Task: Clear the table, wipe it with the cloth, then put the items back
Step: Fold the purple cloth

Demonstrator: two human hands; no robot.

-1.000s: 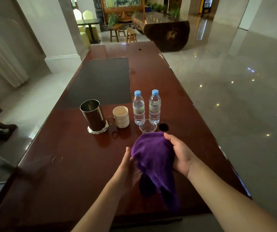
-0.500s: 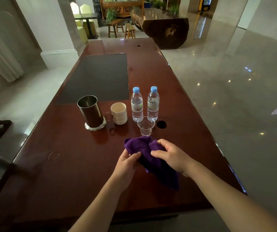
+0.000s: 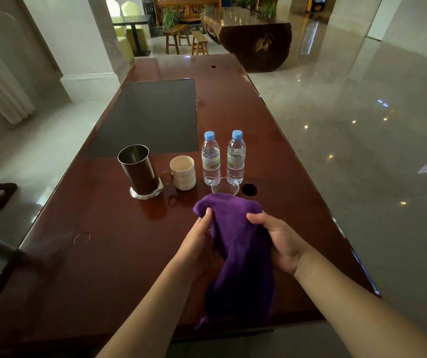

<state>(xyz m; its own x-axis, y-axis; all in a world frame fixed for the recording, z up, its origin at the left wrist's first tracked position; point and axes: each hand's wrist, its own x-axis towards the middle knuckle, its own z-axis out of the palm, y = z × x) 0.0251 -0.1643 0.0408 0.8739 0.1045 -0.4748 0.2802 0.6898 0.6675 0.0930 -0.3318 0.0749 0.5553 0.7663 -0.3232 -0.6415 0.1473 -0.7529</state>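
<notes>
A purple cloth [image 3: 235, 244] hangs between both hands above the near part of the dark red wooden table [image 3: 109, 267]. My left hand [image 3: 199, 239] pinches its left edge and my right hand [image 3: 279, 241] grips its right side. Beyond the cloth stand a metal cylinder cup [image 3: 138, 171] on a glass coaster, a cream mug [image 3: 183, 172], two water bottles with blue caps [image 3: 210, 158] [image 3: 236, 156] and a clear glass [image 3: 224, 186], whose lower part the cloth hides.
A dark mat [image 3: 150, 117] lies on the table's far half. A round cable hole [image 3: 249, 189] sits right of the glass. A ring mark [image 3: 82, 239] shows at the near left. Shiny floor surrounds the table; a pillar [image 3: 83, 47] stands far left.
The cloth was bunched low between the hands half a second ago; it is now lifted and hanging open again, with the hands spread a little wider apart.
</notes>
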